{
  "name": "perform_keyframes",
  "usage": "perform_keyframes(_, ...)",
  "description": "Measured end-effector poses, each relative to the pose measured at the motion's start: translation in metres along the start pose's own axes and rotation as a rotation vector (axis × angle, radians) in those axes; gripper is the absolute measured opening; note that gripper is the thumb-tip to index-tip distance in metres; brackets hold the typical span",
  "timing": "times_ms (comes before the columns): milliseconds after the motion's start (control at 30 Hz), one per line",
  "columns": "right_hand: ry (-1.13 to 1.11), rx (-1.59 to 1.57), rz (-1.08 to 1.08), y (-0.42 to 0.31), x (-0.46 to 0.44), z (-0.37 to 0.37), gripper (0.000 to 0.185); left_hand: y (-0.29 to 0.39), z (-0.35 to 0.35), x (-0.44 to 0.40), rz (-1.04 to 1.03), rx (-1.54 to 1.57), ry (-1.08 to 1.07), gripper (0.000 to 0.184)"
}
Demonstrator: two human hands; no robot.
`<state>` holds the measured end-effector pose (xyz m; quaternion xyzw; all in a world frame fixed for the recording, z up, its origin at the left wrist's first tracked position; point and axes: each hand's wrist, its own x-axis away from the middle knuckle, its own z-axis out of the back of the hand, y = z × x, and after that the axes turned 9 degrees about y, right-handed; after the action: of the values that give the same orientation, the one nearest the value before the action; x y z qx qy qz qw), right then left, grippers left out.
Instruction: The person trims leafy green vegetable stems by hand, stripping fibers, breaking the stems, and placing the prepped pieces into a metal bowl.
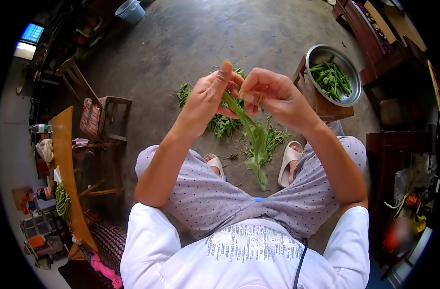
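Note:
Between my hands hangs a green leafy stalk (249,126), its pale, wilted leaves drooping toward the floor between my feet. My left hand (208,98) has its fingers curled round the upper stalk, thumb pointing up. Close beside it, my right hand (274,96) is closed in a pinch at the stalk's upper end; what exactly lies between its fingertips is hidden. Below both hands, a loose heap of greens (223,126) is spread on the floor. To the right, a metal basin (356,94) holds cut green stems (332,79).
The basin rests on a wooden stool (326,110). A wooden chair (115,101) stands left, near a wooden table edge (68,159) with a bundle of green beans or stems (62,200). A pale blue bucket (130,11) sits far back. Dark furniture (381,60) lines the right.

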<state>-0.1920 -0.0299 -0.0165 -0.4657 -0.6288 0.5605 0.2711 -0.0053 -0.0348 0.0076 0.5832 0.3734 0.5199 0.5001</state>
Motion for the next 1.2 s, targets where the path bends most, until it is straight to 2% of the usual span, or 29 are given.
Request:
perform_keyframes(167, -0.058, -0.059, -0.092, 0.0, 0.0, -0.003, 0.008, -0.001, 0.017, -0.001, -0.105, -0.119, -0.013, 0.067)
perform_keyframes(233, -0.037, -0.103, -0.101, -0.001, 0.001, -0.005, 0.008, -0.005, 0.007, 0.0, -0.106, 0.056, 0.08, 0.069)
perform_keyframes(267, 0.057, -0.17, -0.127, -0.003, 0.002, -0.005, 0.009, -0.009, 0.009, -0.003, -0.107, 0.058, 0.08, 0.069)
perform_keyframes(333, 0.179, -0.362, -0.123, 0.0, 0.001, 0.0, 0.012, -0.019, 0.014, -0.011, -0.069, 0.374, -0.106, 0.072)
perform_keyframes(367, 0.184, -0.361, -0.118, -0.001, 0.0, 0.001, 0.012, -0.017, 0.012, -0.01, -0.071, 0.372, -0.112, 0.072)
perform_keyframes(433, 0.34, -0.421, -0.056, -0.004, -0.004, 0.003, 0.014, -0.013, 0.004, -0.001, -0.343, 0.416, -0.193, 0.064)
perform_keyframes(467, 0.354, -0.468, -0.041, -0.003, -0.006, 0.002, 0.015, -0.011, -0.001, 0.005, -0.511, 0.291, -0.149, 0.046)
perform_keyframes(500, 0.357, -0.47, -0.036, -0.003, -0.007, 0.001, 0.015, -0.012, -0.006, 0.006, -0.512, 0.287, -0.154, 0.046)
perform_keyframes(567, 0.369, -0.577, -0.008, -0.003, -0.01, -0.005, 0.014, -0.017, -0.012, 0.008, -0.763, -0.078, 0.081, 0.035)
perform_keyframes(600, 0.365, -0.58, -0.008, -0.003, -0.011, -0.008, 0.014, -0.02, -0.014, 0.006, -0.758, -0.031, 0.152, 0.027)
perform_keyframes(633, 0.38, -0.608, -0.037, -0.005, -0.011, -0.01, 0.013, -0.019, -0.013, 0.007, -0.76, -0.035, 0.154, 0.027)
perform_keyframes(700, 0.394, -0.636, -0.062, -0.006, -0.013, -0.009, 0.012, -0.015, -0.011, 0.007, -0.607, 0.087, 0.229, 0.021)
perform_keyframes(800, 0.286, -0.528, -0.07, -0.006, -0.014, -0.002, 0.01, -0.013, 0.0, 0.001, -0.62, 0.141, 0.217, 0.02)
perform_keyframes(867, 0.176, -0.351, -0.214, -0.01, -0.011, -0.002, 0.01, -0.013, 0.003, 0.002, -0.6, 0.152, 0.208, 0.019)
perform_keyframes(967, 0.108, -0.243, -0.323, -0.014, -0.006, 0.004, 0.012, -0.016, 0.005, 0.006, -0.56, 0.17, 0.168, 0.018)
perform_keyframes(1033, 0.109, -0.191, -0.33, -0.012, -0.003, 0.011, 0.012, -0.014, 0.012, 0.004, -0.691, 0.19, 0.22, 0.019)
perform_keyframes(1100, 0.056, -0.061, -0.441, -0.011, -0.001, 0.018, 0.011, -0.009, 0.022, 0.006, -0.674, 0.243, 0.218, 0.02)
perform_keyframes(1167, 0.031, -0.025, -0.461, -0.004, 0.002, 0.026, 0.009, -0.004, 0.032, 0.008, -0.658, 0.295, 0.222, 0.02)
perform_keyframes(1200, 0.059, 0.218, -0.467, -0.001, 0.003, 0.03, 0.007, -0.002, 0.037, 0.007, -0.66, 0.333, 0.212, 0.021)
